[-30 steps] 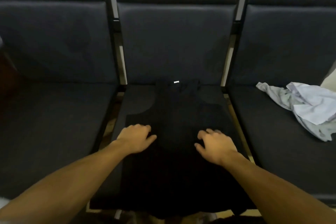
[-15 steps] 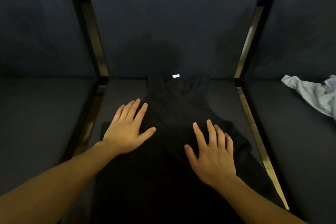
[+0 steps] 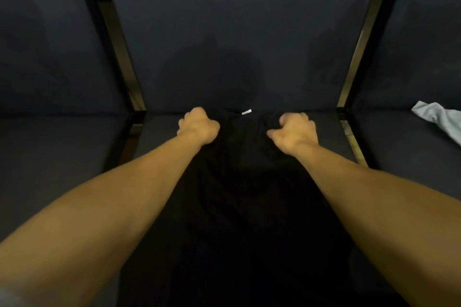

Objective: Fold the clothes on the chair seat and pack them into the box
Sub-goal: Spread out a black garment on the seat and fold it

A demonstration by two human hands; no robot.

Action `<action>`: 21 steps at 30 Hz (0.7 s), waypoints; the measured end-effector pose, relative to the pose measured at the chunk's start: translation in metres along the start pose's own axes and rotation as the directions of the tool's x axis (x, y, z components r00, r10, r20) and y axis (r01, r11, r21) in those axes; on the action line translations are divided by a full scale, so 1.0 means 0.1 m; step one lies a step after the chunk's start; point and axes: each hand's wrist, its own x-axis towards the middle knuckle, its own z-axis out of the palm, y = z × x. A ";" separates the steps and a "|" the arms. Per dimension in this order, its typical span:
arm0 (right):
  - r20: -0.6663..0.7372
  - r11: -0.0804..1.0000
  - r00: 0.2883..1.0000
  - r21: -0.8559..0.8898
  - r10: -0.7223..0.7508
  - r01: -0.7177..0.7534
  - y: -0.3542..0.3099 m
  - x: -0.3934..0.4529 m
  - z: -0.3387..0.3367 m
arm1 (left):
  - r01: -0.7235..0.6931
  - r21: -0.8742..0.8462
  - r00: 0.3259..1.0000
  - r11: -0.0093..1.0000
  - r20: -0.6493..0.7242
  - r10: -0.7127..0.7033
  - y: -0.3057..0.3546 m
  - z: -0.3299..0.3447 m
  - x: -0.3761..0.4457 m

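1. Dark grey upholstered chair seat point(image 3: 159, 132), middle of a row, with matching padded backrest point(image 3: 237, 32) behind; black metal frame bars point(image 3: 112, 40) separate it from the neighbouring seats.
2. Black fabric garment point(image 3: 244, 194), laid lengthwise along the middle seat, small white neck label point(image 3: 246, 112) at its far end, close to the backrest.
3. Left hand point(image 3: 198, 127), fingers curled, gripping the garment's far-left corner beside the label.
4. Right hand point(image 3: 294, 132), fingers curled into the cloth at the far-right corner; thumb out to the side.
5. Crumpled pale grey cloth point(image 3: 439, 117), on the seat to the right, well apart from the garment.
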 end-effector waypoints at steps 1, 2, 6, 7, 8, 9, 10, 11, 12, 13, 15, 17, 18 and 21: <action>0.006 0.987 1.000 0.157 -0.024 0.023 -0.04 0.04 -0.01 | -0.003 -0.149 1.000 0.989 0.016 0.006 0.03 -0.01 0.04; 0.026 0.942 1.000 0.335 -0.018 0.009 -0.08 0.08 -0.03 | 0.001 -0.296 1.000 0.955 0.029 0.008 0.05 -0.05 0.07; 0.017 0.752 0.999 0.658 0.044 -0.044 -0.20 0.18 -0.10 | 0.036 -0.683 0.997 0.729 0.070 0.016 0.06 -0.21 0.16; 0.015 0.710 0.998 0.702 0.064 -0.056 -0.22 0.20 -0.13 | 0.027 -0.724 0.998 0.689 0.059 0.023 0.10 -0.26 0.15; 0.015 0.667 0.996 0.742 0.084 -0.067 -0.24 0.21 -0.17 | 0.018 -0.754 0.998 0.656 0.053 0.033 0.14 -0.32 0.12; 0.012 0.632 0.996 0.772 0.091 -0.068 -0.26 0.21 -0.22 | 0.012 -0.777 0.997 0.630 0.056 0.050 0.18 -0.37 0.07; 0.015 0.598 0.996 0.799 0.085 -0.063 -0.27 0.19 -0.26 | 0.002 -0.793 0.994 0.610 0.066 0.083 0.21 -0.43 0.01; 0.022 0.554 0.998 0.831 0.061 -0.053 -0.28 0.13 -0.32 | -0.015 -0.804 0.989 0.595 0.075 0.126 0.24 -0.49 -0.07; 0.031 0.512 0.999 0.858 0.033 -0.043 -0.28 0.07 -0.38 | -0.035 -0.810 0.983 0.585 0.078 0.168 0.27 -0.56 -0.17; 0.033 0.478 0.999 0.878 0.004 -0.031 -0.28 -0.02 -0.44 | -0.059 -0.811 0.976 0.582 0.077 0.205 0.28 -0.63 -0.27; 0.020 0.463 0.999 0.886 -0.047 0.004 -0.21 -0.25 -0.55 | -0.124 -0.789 0.952 0.602 0.076 0.296 0.26 -0.76 -0.52; 0.014 0.494 0.994 0.868 -0.104 0.039 -0.06 -0.55 -0.61 | -0.174 -0.763 0.903 0.623 0.128 0.410 0.15 -0.90 -0.84; 0.013 0.537 0.988 0.841 -0.151 0.071 0.06 -0.69 -0.61 | -0.185 -0.762 0.849 0.620 0.193 0.491 0.05 -0.95 -0.97; 0.079 0.743 0.930 0.627 -0.359 0.234 0.59 -1.19 -0.61 | -0.106 -0.734 0.554 0.670 0.516 0.653 -0.33 -1.17 -1.41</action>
